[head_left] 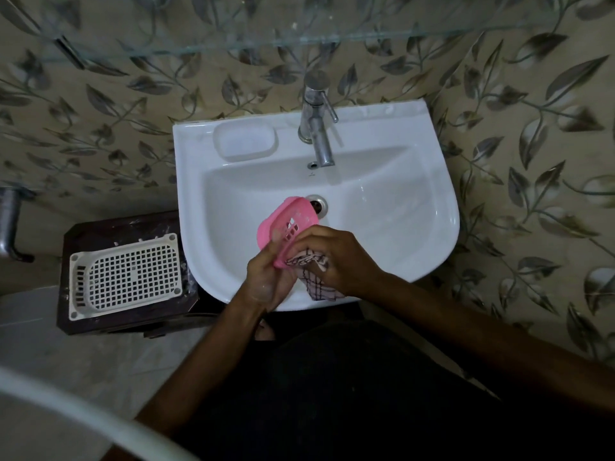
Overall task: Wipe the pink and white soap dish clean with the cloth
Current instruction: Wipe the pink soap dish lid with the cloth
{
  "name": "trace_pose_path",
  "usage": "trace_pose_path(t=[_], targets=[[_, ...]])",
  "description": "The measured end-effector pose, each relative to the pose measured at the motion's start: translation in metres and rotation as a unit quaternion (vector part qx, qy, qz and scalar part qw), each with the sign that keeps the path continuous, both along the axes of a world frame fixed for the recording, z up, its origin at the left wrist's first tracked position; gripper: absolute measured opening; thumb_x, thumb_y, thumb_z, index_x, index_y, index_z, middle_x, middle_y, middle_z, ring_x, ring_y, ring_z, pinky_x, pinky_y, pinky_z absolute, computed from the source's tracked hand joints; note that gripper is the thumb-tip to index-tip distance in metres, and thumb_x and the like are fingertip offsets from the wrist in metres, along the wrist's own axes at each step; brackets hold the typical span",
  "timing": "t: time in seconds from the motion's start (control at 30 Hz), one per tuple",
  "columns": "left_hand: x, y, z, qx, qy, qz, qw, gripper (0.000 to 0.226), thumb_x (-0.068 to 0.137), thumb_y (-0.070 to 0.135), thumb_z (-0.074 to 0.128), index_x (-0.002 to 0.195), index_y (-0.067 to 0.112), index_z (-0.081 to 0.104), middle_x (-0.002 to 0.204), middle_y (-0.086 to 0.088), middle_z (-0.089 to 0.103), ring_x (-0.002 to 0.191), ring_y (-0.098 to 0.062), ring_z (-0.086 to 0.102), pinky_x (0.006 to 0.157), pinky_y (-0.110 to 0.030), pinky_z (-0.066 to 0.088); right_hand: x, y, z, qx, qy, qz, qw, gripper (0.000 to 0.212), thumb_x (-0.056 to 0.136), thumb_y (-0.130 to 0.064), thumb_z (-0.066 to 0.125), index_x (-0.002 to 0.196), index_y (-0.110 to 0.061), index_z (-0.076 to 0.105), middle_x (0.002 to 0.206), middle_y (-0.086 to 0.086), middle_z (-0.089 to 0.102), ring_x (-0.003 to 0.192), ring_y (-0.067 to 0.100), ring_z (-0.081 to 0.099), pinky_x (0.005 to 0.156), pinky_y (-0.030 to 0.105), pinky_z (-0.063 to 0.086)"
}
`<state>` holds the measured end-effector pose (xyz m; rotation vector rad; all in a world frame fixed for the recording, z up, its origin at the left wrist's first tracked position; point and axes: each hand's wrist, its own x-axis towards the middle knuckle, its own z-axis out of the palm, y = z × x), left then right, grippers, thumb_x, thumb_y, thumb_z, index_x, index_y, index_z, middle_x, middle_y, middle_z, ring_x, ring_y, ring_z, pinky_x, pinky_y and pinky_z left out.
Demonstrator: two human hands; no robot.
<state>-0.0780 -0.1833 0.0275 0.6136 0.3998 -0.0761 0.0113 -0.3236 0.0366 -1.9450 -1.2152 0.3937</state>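
Observation:
The pink perforated part of the soap dish (pixel 289 225) is tilted on edge over the basin, and my left hand (pixel 266 281) grips its lower end. My right hand (pixel 336 257) holds a checked cloth (pixel 314 277) bunched against the dish's lower rim, with the cloth's tail hanging over the sink's front edge. A white oval tray (pixel 245 140), possibly the dish's other part, rests on the sink ledge at the back left.
The white sink (pixel 416 207) has a steel tap (pixel 316 128) at the back and a drain (pixel 317 202) just behind the pink dish. A white slotted basket (pixel 128 276) lies on a dark stool (pixel 83 234) to the left. A glass shelf (pixel 233 44) runs above.

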Motion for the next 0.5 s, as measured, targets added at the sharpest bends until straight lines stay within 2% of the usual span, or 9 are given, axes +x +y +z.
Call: trace_pose_path(t=[0.07, 0.13, 0.23, 0.33, 0.43, 0.5], targets=[[0.002, -0.005, -0.002, -0.03, 0.01, 0.028, 0.999, 0.1, 0.07, 0.05, 0.09, 0.142, -0.006, 0.051, 0.123, -0.027, 0.061, 0.122, -0.044, 0.053, 0.113, -0.058, 0.035, -0.008, 0.0, 0.0, -0.003, 0.011, 0.015, 1.0, 0.031, 0.084, -0.011, 0.083, 0.113, -0.016, 0.076, 0.115, 0.002, 0.071, 0.105, 0.018, 0.069, 0.086, 0.039, 0.058], [0.001, -0.008, -0.002, -0.045, 0.021, 0.069, 0.996, 0.111, 0.066, 0.047, 0.092, 0.149, -0.007, 0.041, 0.12, -0.026, 0.063, 0.117, -0.042, 0.056, 0.11, -0.055, 0.04, -0.003, -0.009, -0.002, -0.014, -0.006, 0.043, 0.999, 0.035, 0.085, -0.011, 0.081, 0.119, -0.017, 0.074, 0.12, 0.001, 0.069, 0.109, 0.018, 0.067, 0.087, 0.038, 0.058], [0.004, -0.013, 0.007, -0.069, 0.025, 0.123, 0.99, 0.113, 0.062, 0.046, 0.094, 0.151, 0.0, 0.042, 0.121, -0.022, 0.066, 0.11, -0.035, 0.061, 0.101, -0.047, 0.045, 0.02, -0.025, -0.011, -0.005, -0.031, -0.008, 0.999, 0.039, 0.08, -0.002, 0.078, 0.118, -0.011, 0.076, 0.117, 0.006, 0.069, 0.107, 0.021, 0.067, 0.087, 0.042, 0.057], [0.009, -0.023, 0.011, -0.065, 0.043, 0.142, 0.987, 0.124, 0.054, 0.048, 0.098, 0.155, 0.007, 0.039, 0.121, -0.016, 0.066, 0.106, -0.03, 0.063, 0.089, -0.041, 0.053, 0.006, -0.022, -0.007, 0.008, -0.029, -0.061, 0.998, 0.03, 0.08, -0.005, 0.077, 0.11, -0.008, 0.078, 0.109, 0.008, 0.073, 0.1, 0.02, 0.07, 0.088, 0.039, 0.058], [0.011, -0.028, 0.011, -0.06, 0.038, 0.141, 0.987, 0.118, 0.056, 0.047, 0.097, 0.155, 0.016, 0.043, 0.127, -0.015, 0.067, 0.106, -0.028, 0.064, 0.091, -0.038, 0.055, -0.016, -0.018, 0.001, 0.021, -0.001, -0.021, 1.0, 0.033, 0.077, -0.002, 0.073, 0.108, -0.01, 0.08, 0.109, 0.006, 0.076, 0.1, 0.018, 0.072, 0.092, 0.028, 0.058], [0.012, -0.027, 0.007, -0.068, 0.011, 0.131, 0.989, 0.109, 0.062, 0.048, 0.094, 0.155, 0.018, 0.044, 0.132, -0.016, 0.063, 0.112, -0.03, 0.062, 0.095, -0.043, 0.051, 0.003, -0.024, -0.003, 0.017, -0.014, -0.042, 0.999, 0.033, 0.078, -0.004, 0.07, 0.108, -0.011, 0.08, 0.107, 0.006, 0.076, 0.098, 0.016, 0.071, 0.088, 0.03, 0.059]])
